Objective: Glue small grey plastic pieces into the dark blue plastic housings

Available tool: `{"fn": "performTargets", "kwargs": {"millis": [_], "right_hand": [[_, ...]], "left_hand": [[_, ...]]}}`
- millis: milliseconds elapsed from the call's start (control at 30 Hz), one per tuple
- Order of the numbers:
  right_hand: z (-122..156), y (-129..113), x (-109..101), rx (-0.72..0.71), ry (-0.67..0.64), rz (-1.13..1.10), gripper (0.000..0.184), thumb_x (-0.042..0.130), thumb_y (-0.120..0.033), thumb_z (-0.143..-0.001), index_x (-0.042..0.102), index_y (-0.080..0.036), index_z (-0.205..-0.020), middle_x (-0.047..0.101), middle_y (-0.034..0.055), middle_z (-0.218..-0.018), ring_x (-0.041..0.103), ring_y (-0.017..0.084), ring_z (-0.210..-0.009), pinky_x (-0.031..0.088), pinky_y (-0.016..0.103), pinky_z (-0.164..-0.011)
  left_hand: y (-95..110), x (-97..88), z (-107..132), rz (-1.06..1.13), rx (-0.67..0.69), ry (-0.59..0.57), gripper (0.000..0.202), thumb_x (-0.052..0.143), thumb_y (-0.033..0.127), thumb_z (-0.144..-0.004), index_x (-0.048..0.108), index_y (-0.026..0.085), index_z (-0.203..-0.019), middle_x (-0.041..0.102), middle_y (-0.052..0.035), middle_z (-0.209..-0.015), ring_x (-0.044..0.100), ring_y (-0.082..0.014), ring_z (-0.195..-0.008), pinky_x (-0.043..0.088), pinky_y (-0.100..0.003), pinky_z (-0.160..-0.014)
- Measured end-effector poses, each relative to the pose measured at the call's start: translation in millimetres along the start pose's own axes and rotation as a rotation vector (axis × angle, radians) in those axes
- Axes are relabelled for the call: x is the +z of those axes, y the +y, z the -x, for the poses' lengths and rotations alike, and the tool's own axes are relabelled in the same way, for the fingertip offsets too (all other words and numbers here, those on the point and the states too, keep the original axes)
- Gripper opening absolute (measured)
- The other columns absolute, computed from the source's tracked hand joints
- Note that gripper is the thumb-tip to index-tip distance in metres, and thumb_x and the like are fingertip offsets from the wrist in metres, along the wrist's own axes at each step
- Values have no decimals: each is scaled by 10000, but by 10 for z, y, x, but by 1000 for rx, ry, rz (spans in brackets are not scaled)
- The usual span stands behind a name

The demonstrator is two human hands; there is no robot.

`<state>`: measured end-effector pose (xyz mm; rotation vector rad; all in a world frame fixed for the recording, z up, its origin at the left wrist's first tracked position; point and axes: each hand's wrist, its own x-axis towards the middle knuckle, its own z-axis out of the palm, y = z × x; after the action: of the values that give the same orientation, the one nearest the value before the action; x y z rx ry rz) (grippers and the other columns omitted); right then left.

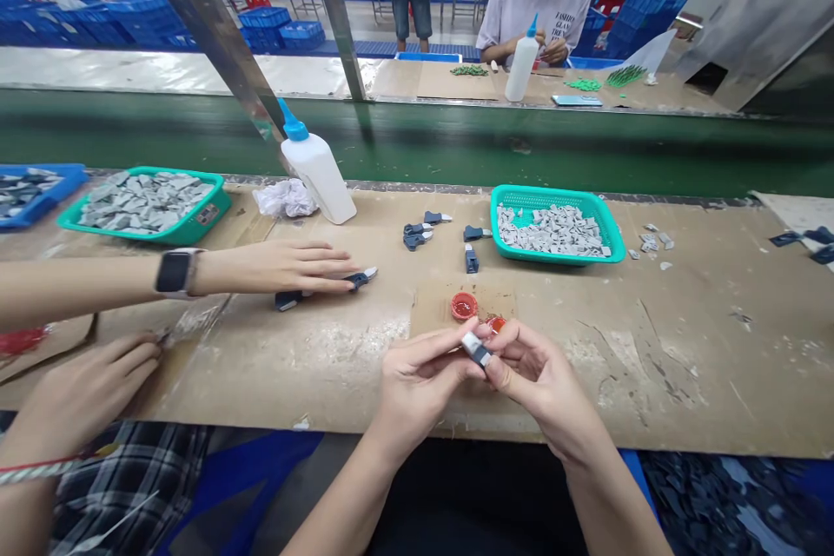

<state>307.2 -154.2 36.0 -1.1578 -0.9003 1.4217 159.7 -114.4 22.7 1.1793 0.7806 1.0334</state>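
Note:
My left hand (417, 387) and my right hand (538, 378) meet over the near edge of the table, both pinching one small grey and dark plastic part (475, 350) between thumbs and fingertips. Just behind it a small red cap of glue (464, 306) sits on a piece of cardboard (433, 304), with a second red cap (496, 323) partly hidden by my fingers. Several finished dark blue parts (417, 234) lie further back in the middle of the table.
A teal basket (551, 195) of grey pieces stands at the right, another teal basket (140, 230) at the left. A white glue bottle (317, 169) leans between them. A co-worker's hand (287, 267) with a watch reaches in from the left over a dark part (357, 280). A green conveyor belt (456, 143) runs behind.

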Motion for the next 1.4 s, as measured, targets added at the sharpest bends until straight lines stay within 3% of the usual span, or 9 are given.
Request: {"fn": "performTargets", "kwargs": {"millis": [100, 233, 400, 533, 700, 900, 1133, 1267, 1400], "right_hand": [[-36, -20, 49, 11, 59, 32, 235, 737, -398, -760, 605, -205, -741, 729, 47, -834, 671, 193, -785, 513, 288, -707], [-177, -172, -126, -16, 8, 279, 330, 552, -476, -884, 712, -187, -876, 730, 64, -800, 635, 167, -668, 499, 281, -635], [-800, -365, -882, -325, 459, 801, 256, 574, -373, -860, 708, -189, -976, 730, 88, -972, 662, 211, -792, 503, 317, -698], [-1407, -430, -1366, -254, 472, 1163, 229, 597, -231, -823, 723, -218, -1015, 740, 73, -989, 670, 247, -877, 487, 340, -766], [-1920, -413, -1335, -187, 433, 1231, 194, 680, -147, -771, 749, -203, -943, 750, 93, -931, 668, 272, -922, 467, 344, -820], [-2181, -375, -1158, -81, 487, 1246, 168, 608, -306, -900, 666, -153, -937, 678, 64, -1027, 631, 197, -968, 491, 406, -875], [-1715, -431, -1208, -227, 507, 1087, 101, 665, -225, -817, 727, -185, -748, 747, 123, -849, 678, 296, -879, 478, 383, -779], [-980, -213, -1027, -305, 492, 671, 192, 727, -382, -751, 730, -196, -801, 755, 81, -889, 693, 255, -833, 515, 320, -681], [-363, 206, -727, -113, 431, 265, 348, 741, -451, -721, 733, -186, -946, 754, 96, -898, 688, 260, -835, 497, 276, -548]], "left_hand": [[-19, -3, -39, 141, -125, -44, 544, 788, 151, -685, 655, 252, -1202, 699, -81, -1155, 659, -276, -1061, 552, -391, -917], [-19, -27, -110, 203, -180, -15, 475, 728, 217, -771, 622, 193, -1233, 674, -125, -1195, 602, -278, -1158, 489, -394, -994], [40, -267, -132, 156, -185, 107, 508, 732, 263, -766, 598, 192, -1251, 661, -129, -1217, 572, -268, -1197, 418, -382, -1058], [38, -716, -154, 44, -143, 296, 497, 749, 280, -727, 607, 206, -1198, 655, -100, -1211, 595, -258, -1158, 418, -375, -1051], [-127, -1347, -148, -293, 43, 635, 347, 678, 264, -722, 580, 254, -1054, 628, -22, -1029, 619, -206, -1013, 370, -416, -1067], [-99, -1746, -36, -882, -6, 641, 393, 527, 178, -745, 545, 253, -1130, 645, -85, -1048, 607, -307, -1022, 404, -524, -978], [151, -1644, -427, -1611, 246, 536, 581, 464, 38, -705, 481, 49, -1286, 494, -265, -1318, 333, -437, -1315, 305, -602, -1029], [240, -1271, -861, -1499, 325, 293, 438, 436, 131, -834, 480, 95, -1269, 524, -220, -1264, 453, -363, -1214, 339, -527, -1013], [118, -915, -1337, -1314, 262, -4, 206, 547, 264, -840, 578, 190, -1030, 612, -111, -1049, 571, -288, -1016, 433, -419, -898]]}}
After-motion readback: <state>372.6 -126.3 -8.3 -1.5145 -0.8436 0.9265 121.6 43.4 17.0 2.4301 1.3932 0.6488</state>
